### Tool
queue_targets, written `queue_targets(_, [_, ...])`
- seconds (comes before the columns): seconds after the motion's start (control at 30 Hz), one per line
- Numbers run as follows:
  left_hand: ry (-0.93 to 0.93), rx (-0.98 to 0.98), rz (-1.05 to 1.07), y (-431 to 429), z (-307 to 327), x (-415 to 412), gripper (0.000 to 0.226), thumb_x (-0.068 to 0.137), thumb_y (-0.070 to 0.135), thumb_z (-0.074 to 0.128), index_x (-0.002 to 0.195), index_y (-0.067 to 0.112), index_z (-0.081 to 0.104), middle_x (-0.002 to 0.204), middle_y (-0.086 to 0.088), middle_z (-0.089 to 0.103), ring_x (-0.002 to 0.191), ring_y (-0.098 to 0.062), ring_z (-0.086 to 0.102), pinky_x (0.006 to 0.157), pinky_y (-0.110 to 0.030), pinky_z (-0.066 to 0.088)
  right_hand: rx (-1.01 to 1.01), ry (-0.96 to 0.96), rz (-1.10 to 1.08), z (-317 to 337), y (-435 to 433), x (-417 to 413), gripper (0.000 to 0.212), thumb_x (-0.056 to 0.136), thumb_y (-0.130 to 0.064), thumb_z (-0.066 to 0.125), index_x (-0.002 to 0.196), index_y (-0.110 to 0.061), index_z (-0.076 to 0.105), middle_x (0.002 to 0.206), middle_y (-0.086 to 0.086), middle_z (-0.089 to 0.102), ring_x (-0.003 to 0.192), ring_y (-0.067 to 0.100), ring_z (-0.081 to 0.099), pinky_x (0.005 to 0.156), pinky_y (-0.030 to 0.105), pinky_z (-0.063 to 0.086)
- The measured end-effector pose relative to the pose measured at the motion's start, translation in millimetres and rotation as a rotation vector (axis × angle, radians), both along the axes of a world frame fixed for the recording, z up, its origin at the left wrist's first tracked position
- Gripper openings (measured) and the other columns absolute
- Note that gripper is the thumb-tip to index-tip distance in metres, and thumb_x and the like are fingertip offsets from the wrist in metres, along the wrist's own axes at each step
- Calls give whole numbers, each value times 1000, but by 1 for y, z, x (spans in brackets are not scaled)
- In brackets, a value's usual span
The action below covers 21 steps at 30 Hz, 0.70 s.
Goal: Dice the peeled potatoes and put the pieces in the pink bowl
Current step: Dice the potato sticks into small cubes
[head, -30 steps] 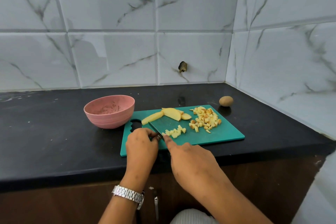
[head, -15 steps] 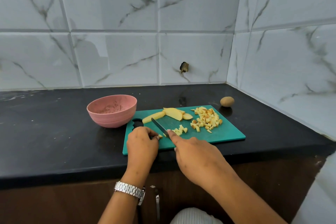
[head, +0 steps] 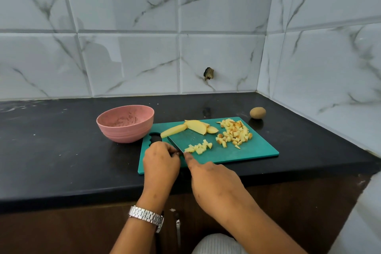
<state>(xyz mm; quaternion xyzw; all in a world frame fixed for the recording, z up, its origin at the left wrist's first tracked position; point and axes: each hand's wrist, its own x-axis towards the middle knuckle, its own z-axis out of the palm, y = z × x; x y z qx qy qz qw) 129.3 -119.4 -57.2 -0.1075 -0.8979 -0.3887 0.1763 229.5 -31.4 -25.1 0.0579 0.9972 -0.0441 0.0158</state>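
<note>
A green cutting board [head: 247, 150] lies on the black counter. On its far side are long potato slices [head: 193, 127] and a big pile of diced potato [head: 235, 133]. A smaller pile of dice [head: 199, 147] sits just right of the knife [head: 175, 142]. My right hand [head: 214, 183] grips the knife's hidden handle, index finger stretched along the blade. My left hand [head: 160, 159] is curled at the blade's left side, fingertips pinching a small potato end that is mostly hidden. The pink bowl [head: 125, 126] stands left of the board with no potato in it.
One unpeeled brown potato [head: 257, 112] rests on the counter behind the board's right corner. Marble-tiled walls close the back and the right side. The counter's front edge runs just below my hands, with brown cabinets under it.
The knife blade lifted off the board half a second ago and is down again beside the small pile. My left hand has stayed in place at the blade.
</note>
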Motion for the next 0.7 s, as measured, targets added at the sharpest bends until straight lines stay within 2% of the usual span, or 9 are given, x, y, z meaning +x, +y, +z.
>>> queue_targets(0.1, [-18,-16,-3,-1,3,0,5,87,15,65,88,14,70,91,4,62,79,-4,48,56,-12,31,-6,17,-1,-2,2,-5,76,100,-10,45,158,-30,-2,118,11,55,106,26,56,73,37,41])
queue_targets(0.17, [-30,-64,-22,-3,7,-3,4,86,18,66,86,16,70,89,5,63,77,-3,47,64,-15,35,-11,54,-11,-4,9,-6,74,101,-13,44,158,-31,0,108,8,53,102,25,57,71,36,40])
queue_targets(0.27, [-24,-238,-58,-2,17,-10,5,86,23,67,86,20,70,86,10,55,86,-7,49,77,-20,38,-72,101,-37,-5,28,-3,64,105,-22,38,157,-37,2,102,3,53,96,20,58,72,36,47])
queue_targets(0.37, [-55,-345,-119,10,28,-18,5,84,30,70,82,26,68,84,11,55,90,-10,54,75,-23,40,-216,109,-66,1,52,-4,54,107,-32,31,155,-42,9,101,-2,57,83,12,57,73,33,53])
queue_targets(0.43, [-101,-366,-157,22,33,-23,8,84,34,70,83,27,66,86,11,58,87,-10,55,72,-26,43,-309,126,-96,5,66,-7,53,107,-33,32,155,-42,13,99,-4,56,74,7,52,61,25,45])
queue_targets(0.5, [-117,-383,-190,34,34,-31,9,85,35,69,88,26,67,92,8,62,89,-12,57,73,-28,47,-354,142,-138,9,76,-9,53,107,-32,33,155,-42,14,104,-6,56,71,5,50,56,21,39])
queue_targets(0.6, [-132,-361,-260,46,36,-38,9,86,31,69,90,23,69,96,4,66,86,-12,57,70,-26,46,-340,158,-181,11,82,-7,54,107,-33,32,155,-41,11,113,-5,57,76,7,54,63,23,47])
queue_targets(0.7, [-194,-280,-327,45,39,-47,6,86,19,69,84,23,73,90,2,69,82,-11,59,74,-26,50,-367,161,-142,11,77,-2,53,107,-34,32,155,-42,10,96,-7,57,68,6,50,55,21,39])
